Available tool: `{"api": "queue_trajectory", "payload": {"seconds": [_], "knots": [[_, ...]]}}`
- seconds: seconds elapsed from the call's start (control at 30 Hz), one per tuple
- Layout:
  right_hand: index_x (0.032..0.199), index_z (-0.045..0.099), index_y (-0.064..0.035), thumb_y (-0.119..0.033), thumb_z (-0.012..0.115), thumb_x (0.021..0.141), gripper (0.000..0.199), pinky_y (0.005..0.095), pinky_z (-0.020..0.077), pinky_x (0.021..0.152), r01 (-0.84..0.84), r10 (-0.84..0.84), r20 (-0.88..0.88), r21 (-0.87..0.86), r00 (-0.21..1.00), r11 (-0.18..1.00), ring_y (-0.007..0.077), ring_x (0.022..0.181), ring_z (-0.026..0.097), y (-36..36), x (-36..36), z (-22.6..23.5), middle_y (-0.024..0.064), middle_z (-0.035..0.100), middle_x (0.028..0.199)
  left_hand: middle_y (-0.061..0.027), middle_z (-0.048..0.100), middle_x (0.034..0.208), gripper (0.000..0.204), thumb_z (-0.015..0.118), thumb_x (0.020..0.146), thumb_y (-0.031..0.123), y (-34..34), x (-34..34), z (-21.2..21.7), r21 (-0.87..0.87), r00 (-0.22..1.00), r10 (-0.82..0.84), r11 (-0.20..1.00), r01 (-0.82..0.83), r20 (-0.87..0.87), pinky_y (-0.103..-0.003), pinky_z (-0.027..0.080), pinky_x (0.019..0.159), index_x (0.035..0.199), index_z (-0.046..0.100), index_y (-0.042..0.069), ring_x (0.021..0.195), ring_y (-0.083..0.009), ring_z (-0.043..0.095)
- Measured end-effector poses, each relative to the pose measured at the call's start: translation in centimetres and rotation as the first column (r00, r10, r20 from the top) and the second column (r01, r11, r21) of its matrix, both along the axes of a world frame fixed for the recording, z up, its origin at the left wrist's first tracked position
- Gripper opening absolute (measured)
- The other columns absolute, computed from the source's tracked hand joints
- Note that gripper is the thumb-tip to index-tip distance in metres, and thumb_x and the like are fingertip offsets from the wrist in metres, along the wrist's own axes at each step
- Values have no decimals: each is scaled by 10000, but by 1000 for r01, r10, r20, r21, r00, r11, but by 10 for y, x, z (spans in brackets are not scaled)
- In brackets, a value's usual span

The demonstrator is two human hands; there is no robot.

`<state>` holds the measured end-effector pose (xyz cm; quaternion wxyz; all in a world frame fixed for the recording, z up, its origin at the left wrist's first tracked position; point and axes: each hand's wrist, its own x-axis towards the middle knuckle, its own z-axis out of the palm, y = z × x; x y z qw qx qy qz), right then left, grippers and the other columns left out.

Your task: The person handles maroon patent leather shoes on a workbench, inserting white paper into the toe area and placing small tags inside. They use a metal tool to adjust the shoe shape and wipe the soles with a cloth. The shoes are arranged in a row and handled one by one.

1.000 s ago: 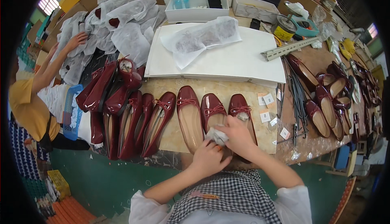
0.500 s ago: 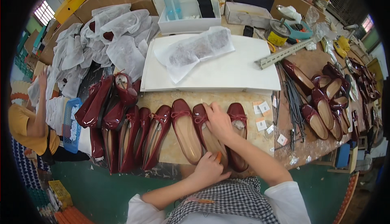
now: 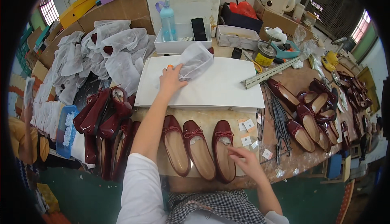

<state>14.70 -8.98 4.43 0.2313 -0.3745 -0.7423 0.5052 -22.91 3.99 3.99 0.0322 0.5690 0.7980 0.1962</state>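
Note:
Three dark red ballet flats with bows stand toe-away at the bench front: a left flat [image 3: 177, 151], a middle flat [image 3: 201, 155] and a right flat [image 3: 224, 153] with crumpled stuffing in its toe. My right hand [image 3: 248, 164] is beside the right flat, fingers apart at its inner rim, holding nothing visible. Reaching over the white sheet stack [image 3: 227, 81], my left hand [image 3: 171, 81] pinches the near-left end of a thin white see-through bag [image 3: 197, 63]. Something orange is around one of its fingertips. A bit of dark red shows behind the bag's far end.
More red flats pile up left [image 3: 101, 118] and right [image 3: 313, 118]. White-wrapped shoes [image 3: 109, 49] heap at the back left. A metal angle bar [image 3: 270, 72], thin dark rods [image 3: 280, 122] and small tags [image 3: 246, 140] lie at right. A person [image 3: 20, 138] works far left.
My left hand has gone from the flats to the white bag, whose shape has shifted. My right hand has moved from the middle flat's toe to the right flat's side. The view has tilted up.

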Motion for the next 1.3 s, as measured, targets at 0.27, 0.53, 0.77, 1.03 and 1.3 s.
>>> {"api": "queue_trajectory", "payload": {"seconds": [0.27,0.53,0.77,1.03,1.3], "knots": [[1264,566,-36,-63,634,866,405,291,498,839,200,-192,-148,42,970,979,190,1013,617,28,17,13,100,636,1076,-208,458,1244,595,777,655,139,-122,14,-11,198,911,-401,905,377,98,-434,427,961,1202,546,138,1164,-393,452],[1303,539,-71,-22,697,772,556,322,483,914,-222,177,144,425,974,878,208,1112,593,56,-17,59,122,605,1193,-111,532,1225,557,759,586,26,-204,52,46,145,779,-614,765,627,-127,-439,450,946,1103,621,180,1157,-347,494],[1223,583,3,-133,627,889,363,291,559,670,-33,-39,-201,-345,979,938,137,740,643,24,-17,18,54,675,915,-195,470,1328,551,741,722,135,-192,57,80,562,928,-182,752,344,-324,-570,287,1065,1249,583,114,1253,-394,416],[1267,535,15,-175,543,963,359,259,552,512,24,-389,-465,-616,795,787,113,751,636,-16,-30,4,68,652,979,-135,563,1285,414,771,681,237,-185,161,56,554,875,-482,741,379,45,-510,356,1013,1089,710,209,1249,-359,448],[1304,451,35,-321,434,999,469,240,503,434,-345,-384,-696,-666,607,661,176,571,625,-31,-18,25,159,649,943,-52,685,1021,192,712,729,42,-154,122,80,791,965,-242,608,70,101,-371,464,837,901,740,123,1014,-255,594]]}}
